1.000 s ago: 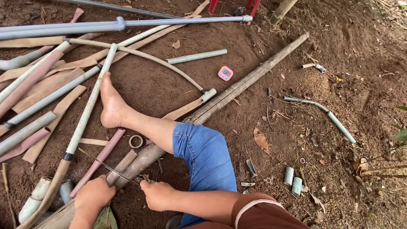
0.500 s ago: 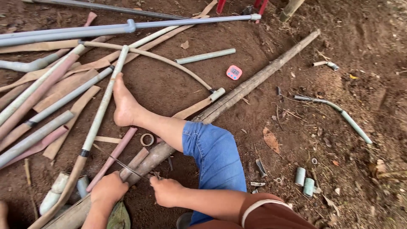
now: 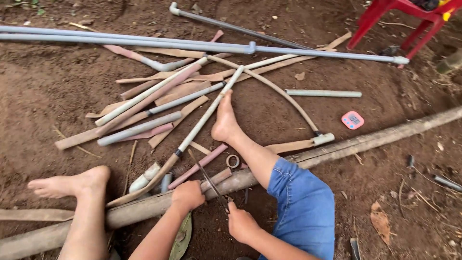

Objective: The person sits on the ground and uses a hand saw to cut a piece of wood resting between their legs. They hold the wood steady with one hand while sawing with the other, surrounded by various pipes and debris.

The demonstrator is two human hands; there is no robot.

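I sit on bare soil with both legs stretched out. My right hand [image 3: 242, 223] grips the near end of a thin dark saw blade [image 3: 207, 178] that slants up and to the left. My left hand [image 3: 187, 195] is closed over a short grey pipe piece [image 3: 222, 177] resting on a long brown pole [image 3: 337, 148]. The blade lies across that pipe beside my left hand. My right foot [image 3: 225, 120] presses on a long grey pipe [image 3: 207, 114]. My left foot [image 3: 70, 183] rests on the soil at the left.
Many grey and pinkish pipes [image 3: 144, 98] and flat wood strips lie scattered ahead. A very long grey pipe [image 3: 192, 44] crosses the top. A pink timer [image 3: 352, 120] lies on the soil, a tape roll [image 3: 233, 161] near my shin, a red plastic chair [image 3: 409, 19] top right.
The view has swung left and up, bringing my left foot and the chair into sight. Both hands have stayed on the pipe and blade at the pole.
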